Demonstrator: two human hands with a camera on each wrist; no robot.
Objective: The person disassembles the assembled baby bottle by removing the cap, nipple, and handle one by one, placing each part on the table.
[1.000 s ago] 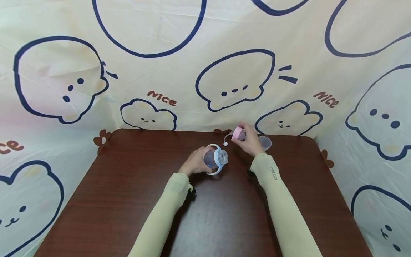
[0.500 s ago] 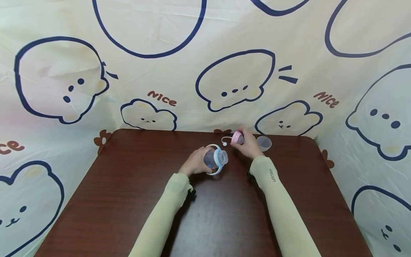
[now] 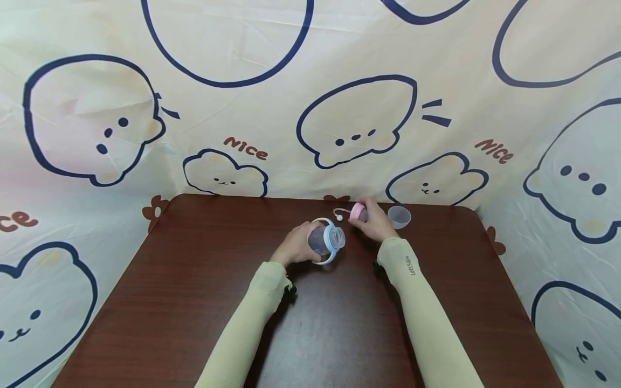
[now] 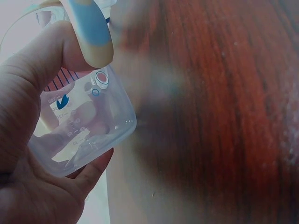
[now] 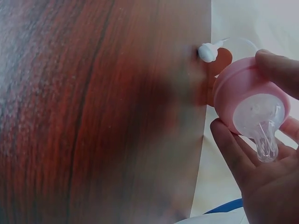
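My left hand (image 3: 295, 245) grips a clear baby bottle (image 4: 93, 121) tipped sideways, its bare threaded neck facing right. A light-blue collar with two handles (image 3: 332, 238) rings the bottle below that neck. In my right hand (image 3: 377, 220) is a pink bottle cap with a clear nipple (image 5: 247, 93), pinched between thumb and fingers; the nipple points back toward the palm in the right wrist view. A thin clear straw with a white weighted end (image 5: 208, 52) trails from the cap's other side, toward the left in the head view. Cap and bottle are apart.
A clear, cup-shaped cover (image 3: 399, 216) rests on the brown wooden table (image 3: 204, 302) just right of my right hand, near the back edge. A cream cloth with cartoon drawings (image 3: 271, 118) hangs behind the table and along both sides.
My right hand has lowered slightly and shifted a little left with the cap, and the straw swung left. The left hand and bottle stay in place.
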